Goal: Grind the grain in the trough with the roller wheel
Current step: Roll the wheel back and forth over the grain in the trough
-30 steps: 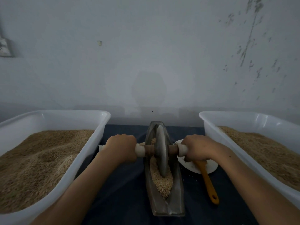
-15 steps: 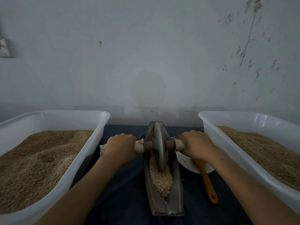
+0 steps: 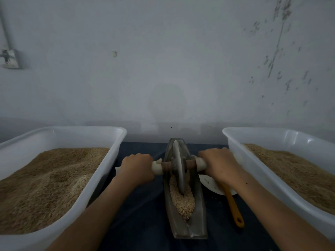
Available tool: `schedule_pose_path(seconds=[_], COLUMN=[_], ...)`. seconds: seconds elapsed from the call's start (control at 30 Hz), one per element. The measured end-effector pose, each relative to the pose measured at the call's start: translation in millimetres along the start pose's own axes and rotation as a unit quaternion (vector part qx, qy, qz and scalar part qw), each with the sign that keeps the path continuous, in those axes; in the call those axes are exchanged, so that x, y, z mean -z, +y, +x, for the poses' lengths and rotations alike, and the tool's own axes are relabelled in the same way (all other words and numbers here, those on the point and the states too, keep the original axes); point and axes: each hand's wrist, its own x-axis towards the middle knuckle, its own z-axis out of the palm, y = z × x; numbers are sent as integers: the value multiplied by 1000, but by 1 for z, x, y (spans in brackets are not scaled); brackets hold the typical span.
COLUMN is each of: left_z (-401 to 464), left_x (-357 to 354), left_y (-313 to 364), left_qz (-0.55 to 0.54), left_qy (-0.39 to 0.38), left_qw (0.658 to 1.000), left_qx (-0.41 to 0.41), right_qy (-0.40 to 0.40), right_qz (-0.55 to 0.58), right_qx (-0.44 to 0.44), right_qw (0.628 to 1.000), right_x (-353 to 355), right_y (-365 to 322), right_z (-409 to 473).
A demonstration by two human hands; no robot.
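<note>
A person's two bare hands work a roller wheel [image 3: 178,169] set upright in a narrow metal trough [image 3: 198,214] on a dark blue table [image 3: 141,205]. The left hand [image 3: 136,169] is wrapped around the pale left end of the axle [image 3: 157,167], fingers curled under it and knuckles up. The right hand [image 3: 220,164] grips the opposite end the same way, closed tightly over the handle. The disc stands on edge in the far half of the trough, its lower rim sunk into the grain [image 3: 182,198], which lies heaped along the channel from beneath the wheel toward the near end. The near tip of the trough shows bare metal.

A large white plastic tub [image 3: 101,169] sits to the left of the trough, filled with brownish grain that slopes up toward its near side. A second white tub [image 3: 253,169] stands to the right, also loaded with the same brown material. Between the trough and the right tub lies a small white plate [image 3: 210,183], partly covered by the right wrist, with an orange-handled utensil [image 3: 233,207] resting on it, its handle pointing toward the viewer; its working end is hidden under the arm. Behind everything rises a pale wall [image 3: 163,60], scuffed and flaked at the upper right.
</note>
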Motion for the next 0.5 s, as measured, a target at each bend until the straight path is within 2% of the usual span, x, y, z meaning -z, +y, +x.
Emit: schedule_pose_path(seconds=[0.17, 0.27, 0.43, 0.5], left_z=[1, -3, -13, -17], left_x=[4, 2, -1, -2], left_y=[-2, -2, -5, -8], left_qz=[4, 1, -72, -104], left_qy=[-25, -12, 55, 94], left_qw=[999, 999, 994, 987], left_qx=[-29, -41, -64, -83], right_qy=[-20, 7, 144, 201], right_qz=[7, 20, 31, 72], right_qx=[16, 21, 51, 61], right_qw=[1000, 1000, 988, 975], right_x=[2, 5, 9, 9], right_y=[5, 8, 8, 7], right_z=[-10, -21, -50, -61])
